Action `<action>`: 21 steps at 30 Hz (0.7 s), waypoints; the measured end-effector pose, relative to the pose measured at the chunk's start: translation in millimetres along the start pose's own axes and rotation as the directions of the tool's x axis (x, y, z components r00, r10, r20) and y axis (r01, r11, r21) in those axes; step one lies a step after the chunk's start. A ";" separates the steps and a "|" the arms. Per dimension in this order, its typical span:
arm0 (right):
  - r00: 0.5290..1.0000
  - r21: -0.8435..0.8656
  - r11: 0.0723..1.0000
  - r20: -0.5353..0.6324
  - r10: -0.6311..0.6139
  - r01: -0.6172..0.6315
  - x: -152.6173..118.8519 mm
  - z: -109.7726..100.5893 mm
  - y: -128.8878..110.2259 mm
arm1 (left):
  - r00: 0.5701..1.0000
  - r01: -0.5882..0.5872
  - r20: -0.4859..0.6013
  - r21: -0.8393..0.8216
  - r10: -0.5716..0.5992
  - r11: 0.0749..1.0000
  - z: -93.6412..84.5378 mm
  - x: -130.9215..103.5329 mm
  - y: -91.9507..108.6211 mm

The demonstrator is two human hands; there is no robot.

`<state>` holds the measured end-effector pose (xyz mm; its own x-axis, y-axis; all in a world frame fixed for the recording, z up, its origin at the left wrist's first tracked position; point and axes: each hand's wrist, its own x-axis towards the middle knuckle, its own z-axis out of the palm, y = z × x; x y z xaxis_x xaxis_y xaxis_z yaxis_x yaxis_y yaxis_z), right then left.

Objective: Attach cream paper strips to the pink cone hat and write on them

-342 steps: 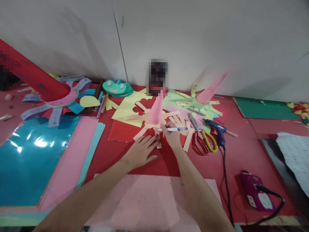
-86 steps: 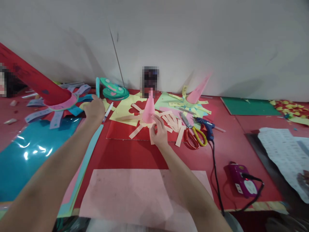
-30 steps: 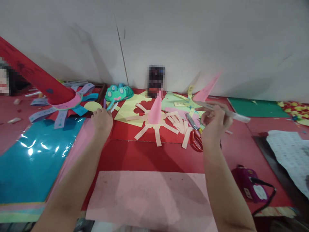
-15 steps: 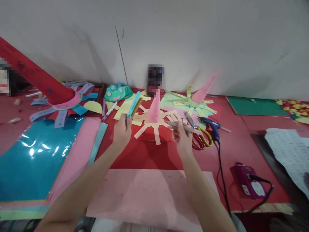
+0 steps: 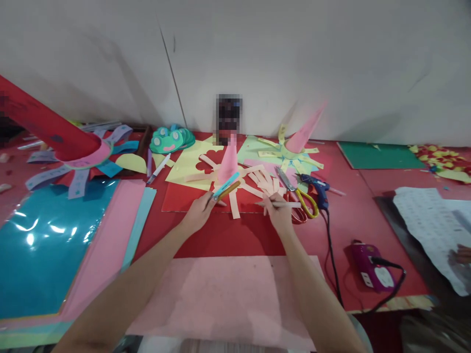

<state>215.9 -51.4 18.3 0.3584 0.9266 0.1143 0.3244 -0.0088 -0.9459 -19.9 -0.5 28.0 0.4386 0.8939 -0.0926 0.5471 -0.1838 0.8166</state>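
My left hand is closed on pens, among them a light-blue one and a brownish-gold one, tilted toward the pink paper cone. The cone stands upright with pale paper strips spread around its base. My right hand pinches a pale pen lying nearly level, its tip pointing left. Cut pale paper strips lie just above my right fingers. Scissors with yellow handles are right of that hand.
A blue glue gun and a purple power box lie right. A second pink cone stands behind. At left are a red tube, green frog cutouts and a blue glossy sheet. Another person's hand is far right.
My left hand has turned and lowered, so its pens lean right over the strips by the cone. The right hand's pen has become more level. The whole view has shifted slightly.
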 end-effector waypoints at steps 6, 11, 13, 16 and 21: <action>0.997 -0.136 0.990 0.075 -0.024 0.034 1.4 3.0 1.3 | 1.000 0.007 0.014 -0.010 -0.007 1.000 -1.6 1.0 1.1; 0.998 -0.284 0.957 0.051 -0.046 0.059 0.4 -3.2 2.1 | 1.000 0.010 0.010 -0.004 -0.010 1.000 -1.4 1.4 1.4; 0.997 -0.343 0.937 0.045 -0.058 0.070 0.2 -4.0 1.4 | 1.000 0.008 0.004 -0.004 -0.008 1.000 -1.2 1.8 1.1; 0.996 -0.415 0.905 0.042 -0.082 0.092 0.4 -4.6 -1.1 | 1.000 -0.008 0.006 -0.012 0.008 1.000 -0.7 2.1 -0.1; 0.991 -0.528 0.841 0.003 -0.135 0.117 0.8 -8.1 -4.7 | 1.000 -0.006 0.003 0.002 0.006 1.000 -0.8 1.3 0.8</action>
<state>221.8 -53.7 25.3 0.3086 0.9203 0.2405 0.7768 -0.0979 -0.6221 -19.5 0.9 29.0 0.4441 0.8915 -0.0899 0.5460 -0.1897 0.8160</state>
